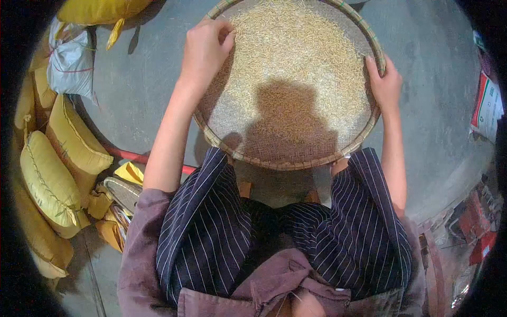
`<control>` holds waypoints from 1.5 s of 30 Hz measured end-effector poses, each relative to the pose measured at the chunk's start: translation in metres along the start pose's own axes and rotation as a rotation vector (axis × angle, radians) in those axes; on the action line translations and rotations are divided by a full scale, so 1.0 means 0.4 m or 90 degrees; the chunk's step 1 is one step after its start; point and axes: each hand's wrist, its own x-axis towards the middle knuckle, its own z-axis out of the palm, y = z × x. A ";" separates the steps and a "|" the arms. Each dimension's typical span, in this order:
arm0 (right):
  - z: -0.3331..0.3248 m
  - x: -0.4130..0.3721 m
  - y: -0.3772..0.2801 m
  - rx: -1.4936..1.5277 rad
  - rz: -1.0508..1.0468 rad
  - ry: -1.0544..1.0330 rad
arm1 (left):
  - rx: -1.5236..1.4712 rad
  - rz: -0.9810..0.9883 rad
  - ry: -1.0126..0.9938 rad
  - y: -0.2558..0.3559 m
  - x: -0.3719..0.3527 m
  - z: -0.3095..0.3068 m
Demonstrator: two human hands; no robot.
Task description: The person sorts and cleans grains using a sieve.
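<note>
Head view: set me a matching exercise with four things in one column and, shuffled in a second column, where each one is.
Things:
1. left hand
2. right hand
3. yellow sacks
4. grain

Places:
A. piled on the floor at the picture's left edge
B. on the right rim of the woven tray
C. spread inside the tray
D. at the tray's upper left rim, fingers curled

Pairs: 1-D, 2-B, 3-A, 4-C

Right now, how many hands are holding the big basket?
2. The left hand grips the basket on its far left rim; the right hand, its right rim. No others show.
</note>
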 end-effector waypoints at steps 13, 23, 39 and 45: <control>0.002 0.002 0.007 -0.001 0.008 -0.003 | -0.038 0.017 0.007 0.020 -0.001 0.005; 0.001 0.001 0.005 0.011 -0.003 0.000 | -0.013 0.069 0.030 0.009 0.005 0.017; -0.005 -0.001 -0.007 0.013 0.007 -0.003 | -0.072 -0.023 0.030 0.014 -0.010 -0.002; -0.009 0.000 -0.014 0.018 0.011 -0.012 | -0.115 -0.045 0.013 0.014 -0.011 -0.001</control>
